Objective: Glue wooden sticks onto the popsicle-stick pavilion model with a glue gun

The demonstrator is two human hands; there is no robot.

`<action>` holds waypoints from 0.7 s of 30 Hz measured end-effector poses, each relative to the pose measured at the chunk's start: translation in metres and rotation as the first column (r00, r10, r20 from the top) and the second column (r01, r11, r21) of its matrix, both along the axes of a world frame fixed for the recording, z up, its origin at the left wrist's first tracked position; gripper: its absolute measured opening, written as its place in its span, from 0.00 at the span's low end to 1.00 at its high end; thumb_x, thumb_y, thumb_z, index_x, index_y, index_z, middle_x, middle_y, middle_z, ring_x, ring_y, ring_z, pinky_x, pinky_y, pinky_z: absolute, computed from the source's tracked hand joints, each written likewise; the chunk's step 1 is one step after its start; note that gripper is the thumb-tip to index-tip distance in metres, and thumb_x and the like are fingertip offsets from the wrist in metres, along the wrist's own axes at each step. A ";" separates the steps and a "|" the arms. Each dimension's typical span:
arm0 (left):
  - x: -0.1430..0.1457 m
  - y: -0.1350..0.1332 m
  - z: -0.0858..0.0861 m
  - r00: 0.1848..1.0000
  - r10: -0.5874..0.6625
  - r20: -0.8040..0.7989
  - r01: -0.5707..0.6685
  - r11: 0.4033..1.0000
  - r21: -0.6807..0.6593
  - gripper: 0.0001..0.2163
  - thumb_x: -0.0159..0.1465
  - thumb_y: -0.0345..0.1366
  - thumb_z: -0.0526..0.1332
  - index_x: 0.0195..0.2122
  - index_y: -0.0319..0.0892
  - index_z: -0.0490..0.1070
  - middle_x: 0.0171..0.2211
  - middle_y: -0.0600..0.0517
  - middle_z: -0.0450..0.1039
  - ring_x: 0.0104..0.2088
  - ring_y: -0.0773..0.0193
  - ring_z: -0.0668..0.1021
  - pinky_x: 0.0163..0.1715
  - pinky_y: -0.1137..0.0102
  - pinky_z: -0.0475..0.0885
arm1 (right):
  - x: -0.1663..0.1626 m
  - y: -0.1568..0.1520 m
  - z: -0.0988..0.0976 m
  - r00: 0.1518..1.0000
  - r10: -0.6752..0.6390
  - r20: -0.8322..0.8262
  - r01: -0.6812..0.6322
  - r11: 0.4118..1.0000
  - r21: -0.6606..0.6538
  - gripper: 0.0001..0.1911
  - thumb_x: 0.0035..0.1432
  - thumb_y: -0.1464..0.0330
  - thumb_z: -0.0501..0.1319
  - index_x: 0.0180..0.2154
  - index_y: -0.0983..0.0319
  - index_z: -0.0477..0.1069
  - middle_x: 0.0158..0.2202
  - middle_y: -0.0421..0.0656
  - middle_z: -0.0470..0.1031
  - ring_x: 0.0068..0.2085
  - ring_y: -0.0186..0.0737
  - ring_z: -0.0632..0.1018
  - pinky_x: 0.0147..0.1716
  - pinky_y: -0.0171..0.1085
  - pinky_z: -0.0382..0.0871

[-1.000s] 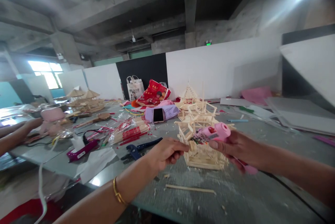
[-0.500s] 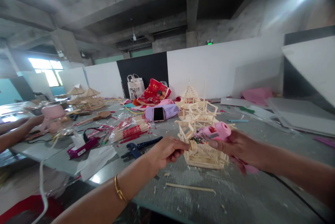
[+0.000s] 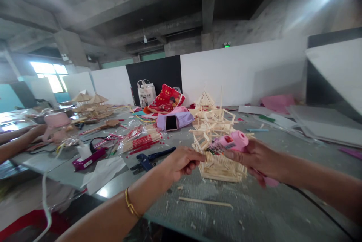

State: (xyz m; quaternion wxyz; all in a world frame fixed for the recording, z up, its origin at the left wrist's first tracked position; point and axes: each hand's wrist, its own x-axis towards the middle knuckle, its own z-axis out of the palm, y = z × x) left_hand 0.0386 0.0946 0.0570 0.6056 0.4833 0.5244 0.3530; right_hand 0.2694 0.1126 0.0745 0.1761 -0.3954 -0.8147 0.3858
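Note:
My right hand (image 3: 254, 161) is wrapped around a pink hot glue gun (image 3: 236, 142), its cord trailing to the lower right. The gun's patterned front end points left, close to the fingertips of my left hand (image 3: 185, 163). Those fingers are closed in a pinch; whatever is between them is too small to make out. Just behind both hands stands a model building of pale wooden sticks (image 3: 223, 172), with open frames and a lattice base, partly hidden by the gun. One loose wooden stick (image 3: 205, 201) lies on the table in front of it.
Blue-handled cutters (image 3: 147, 161), a purple power strip (image 3: 89, 158) and bundled red-tipped sticks (image 3: 145, 139) lie to the left. A phone (image 3: 171, 123) rests on purple cloth farther back. Another person's arms (image 3: 22, 140) reach in at far left. White boards (image 3: 325, 121) lie at right.
The glue gun has shifted very slightly left with my right hand. My left hand stays almost in place, still pinched near the gun's front end.

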 end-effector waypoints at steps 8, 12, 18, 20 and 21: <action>-0.001 0.003 -0.001 1.000 0.006 0.016 -0.005 0.999 -0.033 0.12 0.43 0.37 0.66 0.16 0.38 0.64 0.14 0.60 0.59 0.13 0.79 0.58 0.13 0.77 0.45 | 0.001 0.000 0.001 0.999 0.012 -0.043 -0.013 0.999 -0.041 0.29 0.57 0.47 0.52 0.17 0.63 0.60 0.09 0.38 0.63 0.11 0.32 0.67 0.11 0.26 0.63; -0.001 0.003 -0.001 0.999 -0.003 0.038 0.005 0.999 -0.038 0.11 0.44 0.36 0.66 0.16 0.38 0.63 0.14 0.59 0.59 0.13 0.79 0.57 0.13 0.77 0.44 | 0.000 -0.005 0.012 0.998 0.040 -0.040 -0.040 0.999 -0.005 0.34 0.56 0.45 0.50 0.11 0.63 0.58 0.08 0.39 0.62 0.11 0.33 0.68 0.11 0.27 0.61; -0.002 0.003 0.000 0.998 0.000 0.055 0.002 0.999 -0.046 0.11 0.45 0.36 0.66 0.17 0.38 0.64 0.14 0.60 0.58 0.13 0.79 0.57 0.13 0.78 0.44 | 0.003 -0.010 0.023 0.999 0.020 -0.050 -0.022 0.999 -0.029 0.33 0.55 0.43 0.51 0.13 0.63 0.57 0.08 0.38 0.62 0.12 0.32 0.68 0.11 0.26 0.58; -0.002 0.003 0.001 0.998 0.004 0.064 0.000 0.998 -0.058 0.10 0.45 0.36 0.66 0.18 0.38 0.65 0.14 0.60 0.58 0.14 0.79 0.56 0.14 0.78 0.44 | 0.004 -0.013 0.026 0.999 0.003 -0.046 -0.004 1.000 -0.017 0.33 0.54 0.43 0.50 0.14 0.63 0.57 0.08 0.39 0.62 0.12 0.33 0.69 0.12 0.26 0.58; -0.002 0.003 0.001 0.998 0.006 0.063 -0.002 0.998 -0.065 0.10 0.45 0.36 0.66 0.18 0.38 0.65 0.15 0.60 0.58 0.14 0.79 0.56 0.14 0.78 0.43 | 0.005 -0.014 0.027 0.999 0.000 -0.047 0.000 1.000 -0.005 0.33 0.54 0.43 0.50 0.14 0.63 0.57 0.08 0.39 0.62 0.11 0.33 0.68 0.12 0.26 0.59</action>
